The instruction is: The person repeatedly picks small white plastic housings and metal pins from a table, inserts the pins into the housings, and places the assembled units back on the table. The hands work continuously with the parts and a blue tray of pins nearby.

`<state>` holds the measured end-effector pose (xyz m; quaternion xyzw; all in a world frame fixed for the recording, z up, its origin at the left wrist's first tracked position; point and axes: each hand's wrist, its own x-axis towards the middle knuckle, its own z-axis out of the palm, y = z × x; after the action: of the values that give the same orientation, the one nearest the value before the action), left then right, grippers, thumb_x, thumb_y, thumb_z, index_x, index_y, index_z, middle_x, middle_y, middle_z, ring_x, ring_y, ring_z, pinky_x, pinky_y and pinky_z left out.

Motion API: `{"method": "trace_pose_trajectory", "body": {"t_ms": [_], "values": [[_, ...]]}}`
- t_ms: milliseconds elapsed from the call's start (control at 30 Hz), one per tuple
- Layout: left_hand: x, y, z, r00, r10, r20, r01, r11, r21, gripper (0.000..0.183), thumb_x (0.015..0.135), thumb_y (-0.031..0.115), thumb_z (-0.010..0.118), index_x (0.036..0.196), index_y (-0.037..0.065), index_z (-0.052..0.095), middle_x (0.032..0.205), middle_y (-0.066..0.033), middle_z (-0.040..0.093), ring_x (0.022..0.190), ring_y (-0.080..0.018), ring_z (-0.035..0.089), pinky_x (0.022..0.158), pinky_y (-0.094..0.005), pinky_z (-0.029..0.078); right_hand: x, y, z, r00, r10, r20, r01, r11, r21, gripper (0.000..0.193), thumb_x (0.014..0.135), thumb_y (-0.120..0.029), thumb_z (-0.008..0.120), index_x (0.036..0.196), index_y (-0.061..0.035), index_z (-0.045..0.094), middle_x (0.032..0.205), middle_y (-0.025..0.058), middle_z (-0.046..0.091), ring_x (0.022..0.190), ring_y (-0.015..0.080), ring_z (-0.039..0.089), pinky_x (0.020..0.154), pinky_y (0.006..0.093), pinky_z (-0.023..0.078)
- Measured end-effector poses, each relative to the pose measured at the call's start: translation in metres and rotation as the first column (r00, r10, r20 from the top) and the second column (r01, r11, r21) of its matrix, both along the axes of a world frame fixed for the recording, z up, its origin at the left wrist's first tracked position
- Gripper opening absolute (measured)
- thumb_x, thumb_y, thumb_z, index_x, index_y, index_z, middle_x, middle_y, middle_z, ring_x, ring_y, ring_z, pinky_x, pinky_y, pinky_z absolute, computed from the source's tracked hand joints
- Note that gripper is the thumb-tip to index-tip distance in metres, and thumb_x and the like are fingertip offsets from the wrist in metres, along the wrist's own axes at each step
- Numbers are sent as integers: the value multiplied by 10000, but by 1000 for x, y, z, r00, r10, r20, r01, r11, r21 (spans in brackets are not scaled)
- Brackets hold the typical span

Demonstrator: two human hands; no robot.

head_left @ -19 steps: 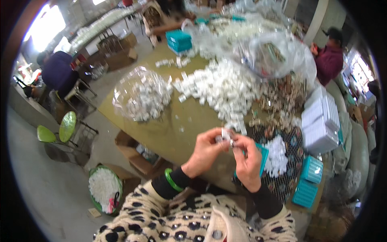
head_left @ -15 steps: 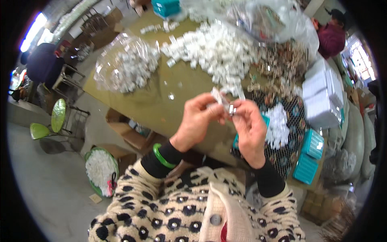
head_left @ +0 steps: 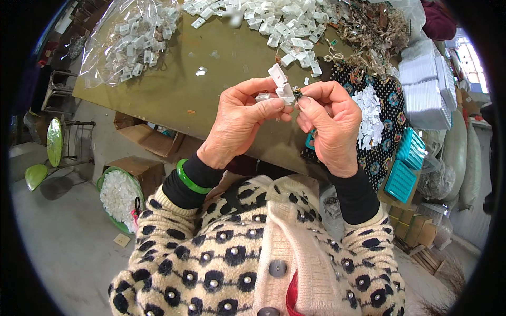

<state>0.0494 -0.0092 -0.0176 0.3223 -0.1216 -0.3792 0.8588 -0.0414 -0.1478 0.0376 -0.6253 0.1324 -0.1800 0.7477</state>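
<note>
Over the near edge of the table, my left hand (head_left: 234,118) is closed round a small white hinged plastic case (head_left: 279,78), its lid swung up. Close beside it, my right hand (head_left: 337,124) pinches a tiny dark-and-gold piece (head_left: 297,94) between thumb and forefinger, against the edge of the case. What exactly this piece is, I cannot make out. Beyond my hands lies a heap of similar white cases (head_left: 274,21). To the right of my right hand, small white flat pieces (head_left: 367,118) are piled on a dark patterned cloth (head_left: 387,95).
A clear bag (head_left: 132,45) of white cases lies at the far left. Tangled brownish strands (head_left: 371,29) lie at the far right, near white stacks (head_left: 424,100). Turquoise trays (head_left: 399,181) sit at the right edge. A green basket (head_left: 100,181) of white pieces stands on the floor.
My view has shifted, so the table sits higher in it. The white case in my left hand now stands with its lid up, and my right fingertips hold the tiny piece against it.
</note>
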Motion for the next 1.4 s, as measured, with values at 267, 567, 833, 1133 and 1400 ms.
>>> {"method": "trace_pose_trajectory", "body": {"t_ms": [267, 567, 833, 1133, 1400], "values": [[-2, 1, -1, 992, 89, 86, -87, 996, -29, 268, 827, -45, 717, 1089, -24, 664, 948, -110, 681, 805, -193, 669, 735, -343, 588, 0, 7, 7, 990, 5, -139, -10, 999, -37, 67, 912, -50, 653, 916, 9, 622, 739, 1, 613, 571, 13, 486, 502, 174, 379], [1, 5, 0, 998, 47, 46, -44, 997, -58, 251, 818, -56, 721, 1060, -29, 662, 955, -116, 673, 825, -199, 670, 728, -355, 595, 0, 7, 9, 988, 68, -140, -27, 962, 272, 92, 881, -34, 677, 917, 35, 628, 710, 34, 608, 522, 48, 463, 483, 208, 382], [4, 6, 0, 996, -33, 88, 37, 998, -45, 247, 820, -42, 709, 1058, 7, 665, 980, -136, 683, 828, -211, 678, 707, -377, 593, -2, -2, 18, 973, 153, -171, -89, 940, 330, 77, 876, -19, 664, 893, 44, 623, 696, 33, 601, 511, 47, 454, 477, 207, 373], [-7, 0, 10, 976, 89, 198, -93, 996, 10, 220, 824, -75, 703, 1038, -36, 666, 958, -105, 663, 806, -198, 678, 726, -331, 595, -13, 4, 16, 979, 61, -196, -66, 998, -23, 64, 905, -13, 629, 960, 20, 631, 757, -6, 589, 574, 39, 463, 526, 203, 381], [-23, -7, 12, 896, 213, 390, -269, 958, 95, 175, 835, -66, 698, 1004, -44, 659, 925, -78, 675, 798, -147, 677, 724, -267, 580, -23, 11, -3, 993, -110, 44, 111, 735, -669, 74, 874, 45, 626, 933, 0, 625, 864, 20, 607, 698, 75, 546, 586, 206, 422]]}}
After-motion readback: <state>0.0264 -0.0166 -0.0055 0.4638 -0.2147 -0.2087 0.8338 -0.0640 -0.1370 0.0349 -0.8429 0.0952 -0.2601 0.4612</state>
